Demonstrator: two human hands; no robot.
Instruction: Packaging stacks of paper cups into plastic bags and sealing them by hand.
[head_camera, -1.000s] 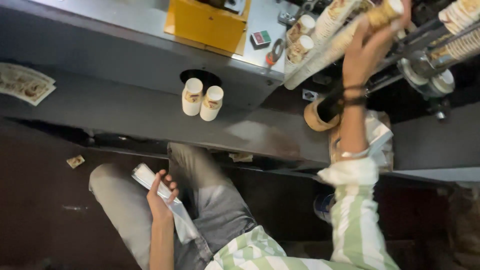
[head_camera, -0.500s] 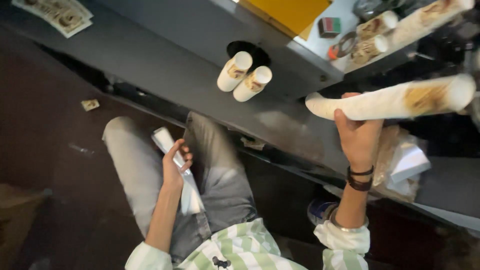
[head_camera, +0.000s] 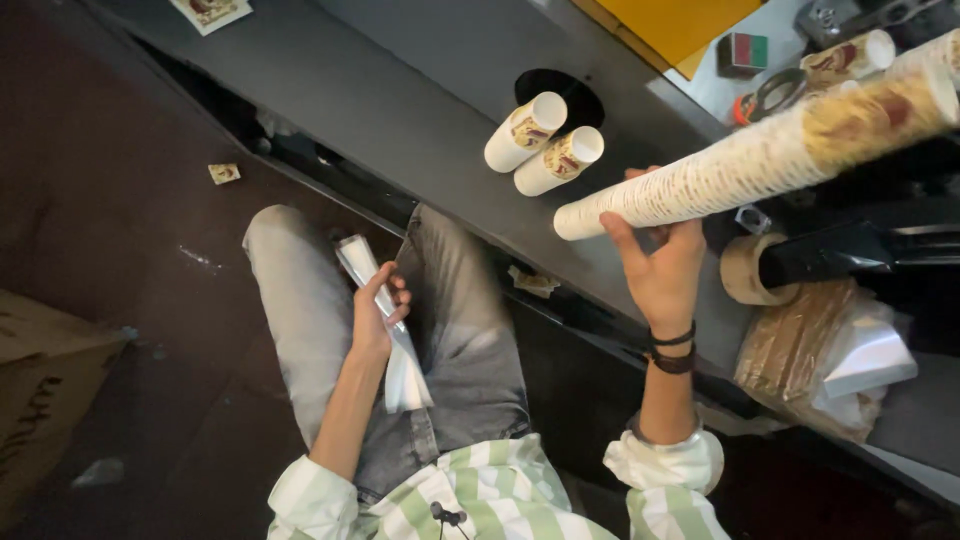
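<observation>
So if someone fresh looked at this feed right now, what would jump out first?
First, the long stack of paper cups held slanting above the grey bench by the right hand. Next, the left hand gripping a clear plastic sleeve over the lap. Then two short cup stacks lying on the bench beside a round black hole.

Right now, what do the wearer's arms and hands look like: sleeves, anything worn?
Both arms wear green-and-white striped shirt sleeves rolled up near the elbows, forearms bare. The right hand has two dark bands at the wrist. The left hand is bare, no glove or band visible.
</observation>
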